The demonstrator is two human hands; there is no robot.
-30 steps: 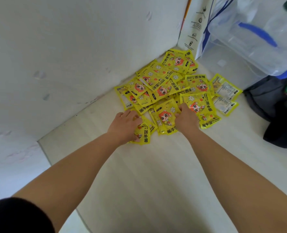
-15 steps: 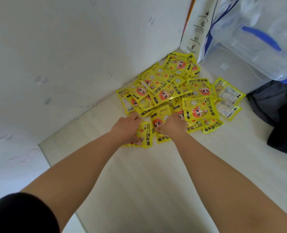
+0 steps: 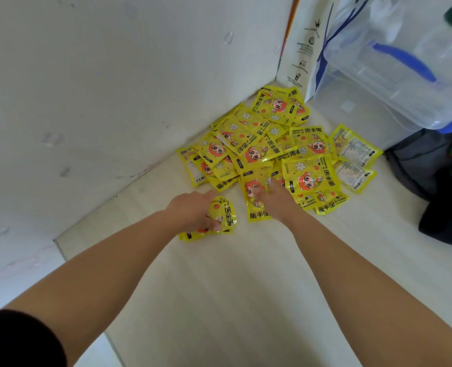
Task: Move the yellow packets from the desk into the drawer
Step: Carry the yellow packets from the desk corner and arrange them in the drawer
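Yellow packets (image 3: 277, 144) now crumple in the left grip (image 3: 191, 209); right grip (image 3: 272, 202) pinches another, dragged nearer.

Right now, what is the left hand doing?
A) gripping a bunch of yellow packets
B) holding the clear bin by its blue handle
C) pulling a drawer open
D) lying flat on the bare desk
A: the left hand has its fingers curled round a crumpled bunch of yellow packets, and no drawer is in view.

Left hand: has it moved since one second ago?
Yes. The left hand, gripping packets, has drawn back from the pile, nearer the camera.
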